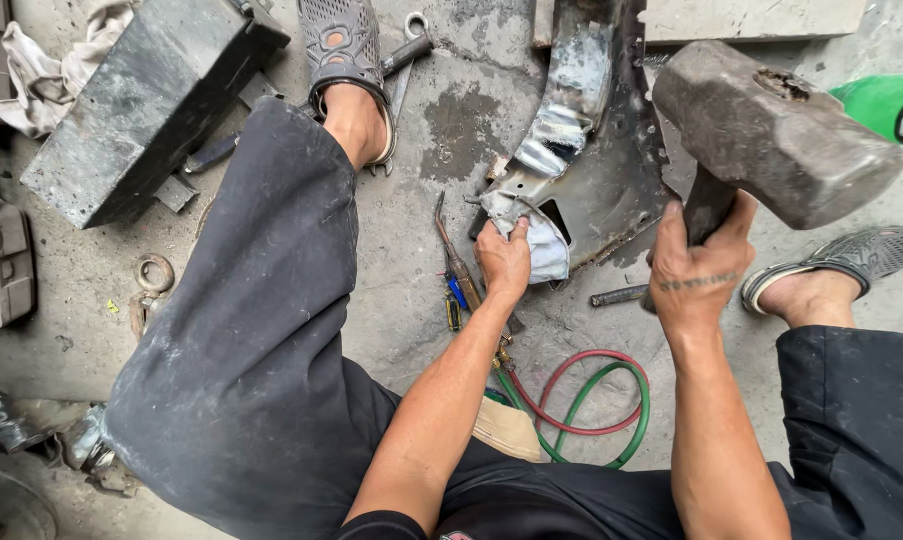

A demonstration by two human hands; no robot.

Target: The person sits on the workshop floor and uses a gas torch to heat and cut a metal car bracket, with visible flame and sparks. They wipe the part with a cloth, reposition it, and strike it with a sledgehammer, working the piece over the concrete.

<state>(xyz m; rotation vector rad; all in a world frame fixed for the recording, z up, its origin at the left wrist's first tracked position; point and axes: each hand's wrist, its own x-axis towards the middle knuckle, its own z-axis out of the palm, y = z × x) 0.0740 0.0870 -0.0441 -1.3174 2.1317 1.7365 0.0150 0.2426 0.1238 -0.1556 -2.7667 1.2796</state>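
Plainly, the right hand [699, 262] grips a raised sledgehammer [771, 130]; the left hand [503, 258] pinches a rag [543, 250] against the bent steel part [581, 160] on the floor; a glancing blow could crush those fingers.

Metal part [596, 150]: top cut off by the upper edge; near corner hidden under a rag [541, 245].
Rag: partly covered by the left hand [503, 262], whose fingers curl out of sight into it.
Hammer [771, 130]: handle mostly hidden inside the right hand [696, 265].
Green object [886, 105]: cut off by the right edge; kind cannot be told.
Hoses [591, 400], 1 red and 1 green: ends hidden behind the left forearm.
Small tools [456, 285] beside the left hand: too small to identify.
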